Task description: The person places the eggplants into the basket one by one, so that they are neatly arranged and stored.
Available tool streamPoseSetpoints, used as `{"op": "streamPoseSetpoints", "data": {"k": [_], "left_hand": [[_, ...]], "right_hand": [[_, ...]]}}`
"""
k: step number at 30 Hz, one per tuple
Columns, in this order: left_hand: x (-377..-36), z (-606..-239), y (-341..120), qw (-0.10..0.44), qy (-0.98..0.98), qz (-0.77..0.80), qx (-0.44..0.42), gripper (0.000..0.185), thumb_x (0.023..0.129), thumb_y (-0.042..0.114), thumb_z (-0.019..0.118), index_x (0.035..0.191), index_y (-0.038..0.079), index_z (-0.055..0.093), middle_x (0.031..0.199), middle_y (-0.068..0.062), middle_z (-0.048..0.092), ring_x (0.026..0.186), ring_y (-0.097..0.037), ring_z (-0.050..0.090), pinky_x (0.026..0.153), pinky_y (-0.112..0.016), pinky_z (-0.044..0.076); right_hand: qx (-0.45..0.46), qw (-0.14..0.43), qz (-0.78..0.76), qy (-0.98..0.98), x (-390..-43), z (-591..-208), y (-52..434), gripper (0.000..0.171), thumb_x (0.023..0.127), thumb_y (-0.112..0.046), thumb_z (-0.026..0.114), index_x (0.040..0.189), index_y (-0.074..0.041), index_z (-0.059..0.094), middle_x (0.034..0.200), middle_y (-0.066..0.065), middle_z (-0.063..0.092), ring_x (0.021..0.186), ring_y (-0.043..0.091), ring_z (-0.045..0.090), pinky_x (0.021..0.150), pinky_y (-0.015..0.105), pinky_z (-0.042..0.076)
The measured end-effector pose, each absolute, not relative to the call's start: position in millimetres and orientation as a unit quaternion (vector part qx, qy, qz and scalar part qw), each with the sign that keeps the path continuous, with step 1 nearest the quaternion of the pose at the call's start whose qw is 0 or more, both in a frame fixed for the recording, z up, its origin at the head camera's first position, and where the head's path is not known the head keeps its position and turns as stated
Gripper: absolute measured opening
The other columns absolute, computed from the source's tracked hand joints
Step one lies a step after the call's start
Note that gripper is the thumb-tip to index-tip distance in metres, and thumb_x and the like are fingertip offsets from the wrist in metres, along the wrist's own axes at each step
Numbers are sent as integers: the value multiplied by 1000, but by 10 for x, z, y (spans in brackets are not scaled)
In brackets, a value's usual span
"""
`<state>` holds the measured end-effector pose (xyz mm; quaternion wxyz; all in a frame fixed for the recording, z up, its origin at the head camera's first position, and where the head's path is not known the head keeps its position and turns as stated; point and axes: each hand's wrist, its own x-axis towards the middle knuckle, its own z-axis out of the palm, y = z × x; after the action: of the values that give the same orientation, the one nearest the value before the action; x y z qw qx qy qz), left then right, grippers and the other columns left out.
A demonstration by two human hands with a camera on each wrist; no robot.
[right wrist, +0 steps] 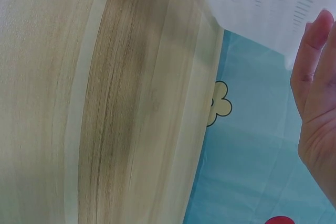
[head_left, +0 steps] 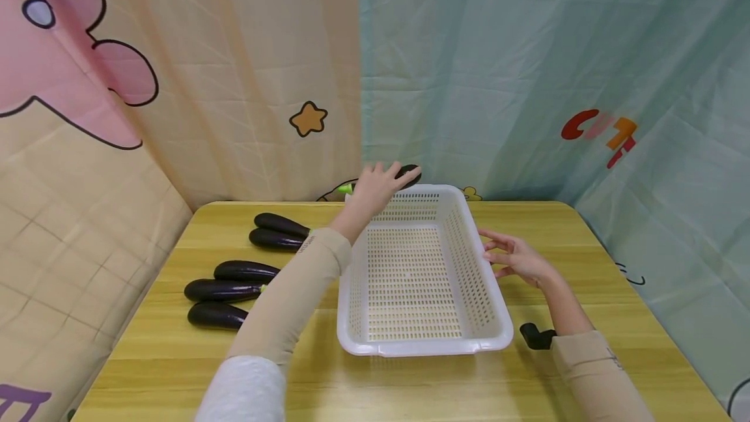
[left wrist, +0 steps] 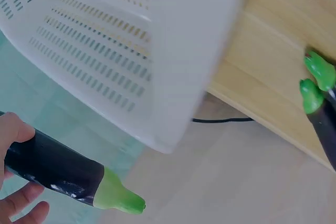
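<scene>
A white perforated plastic basket [head_left: 422, 348] stands on the wooden table, with its slotted floor bare. Beyond its far rim, my left hand [head_left: 376, 189] holds a dark purple eggplant [head_left: 412, 176] up in the air. In the left wrist view, the thumb lies along one side of that eggplant [left wrist: 58, 169] and fingers show on the other; its green stem end points away from the hand. My right hand [head_left: 515, 259] is at the basket's right wall, fingers loosely extended against or very near it. The right wrist view shows this hand [right wrist: 319, 85] beside the white wall.
Left of the basket lie two eggplants [head_left: 275, 239] towards the back and three more eggplants [head_left: 219, 290] nearer the front, partly behind my left arm. A black bent object [head_left: 536, 336] sits by my right forearm. Printed curtains [head_left: 469, 83] hang behind the table [head_left: 422, 389].
</scene>
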<state>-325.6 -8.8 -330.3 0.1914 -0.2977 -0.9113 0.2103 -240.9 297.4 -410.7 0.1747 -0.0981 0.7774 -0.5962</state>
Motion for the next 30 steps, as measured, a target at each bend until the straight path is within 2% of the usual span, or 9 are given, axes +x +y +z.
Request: {"op": "streamPoseSetpoints", "data": {"k": [6, 10, 14, 22, 30], "left_hand": [[-3276, -3354, 157, 156, -905, 247, -309, 74, 94, 10, 50, 147, 34, 3, 134, -2, 32, 96, -23, 51, 82, -31, 42], [-3316, -3449, 272, 141, -909, 246, -306, 77, 93, 12, 52, 147, 35, 2, 135, -1, 30, 98, -23, 49, 86, -33, 40], [-3347, -3560, 360, 125, -916, 241, -296, 76, 93, 13, 52, 146, 36, 2, 135, 0, 30, 97, -22, 47, 86, -33, 38], [-3341, -3854, 438, 104, -926, 239, -272, 67, 98, 10, 41, 146, 39, 3, 137, 2, 31, 104, -21, 48, 88, -34, 39], [-3323, -4169, 505, 89, -924, 254, -271, 74, 95, 11, 47, 145, 41, 1, 141, 6, 27, 100, -19, 46, 83, -32, 38]], "right_hand": [[-97, 176, -594, 779, -2398, -4096, 2985, 66, 89, -12, 59, 143, 0, 24, 112, 20, 45, 83, 16, 61, 66, 36, 54], [-101, 176, -596, 777, -2404, -4097, 2988, 65, 89, -11, 59, 143, 1, 24, 112, 20, 45, 82, 16, 62, 65, 36, 54], [-103, 176, -600, 774, -2416, -4110, 2989, 65, 89, -10, 58, 143, 1, 24, 110, 16, 48, 82, 16, 62, 63, 35, 55], [-104, 171, -606, 770, -2426, -4128, 2989, 63, 90, -9, 57, 143, 1, 24, 106, 10, 50, 80, 15, 62, 61, 33, 54], [-103, 169, -602, 774, -2401, -4114, 2979, 65, 89, -11, 58, 143, 2, 23, 107, 12, 48, 80, 15, 62, 61, 34, 55]]}}
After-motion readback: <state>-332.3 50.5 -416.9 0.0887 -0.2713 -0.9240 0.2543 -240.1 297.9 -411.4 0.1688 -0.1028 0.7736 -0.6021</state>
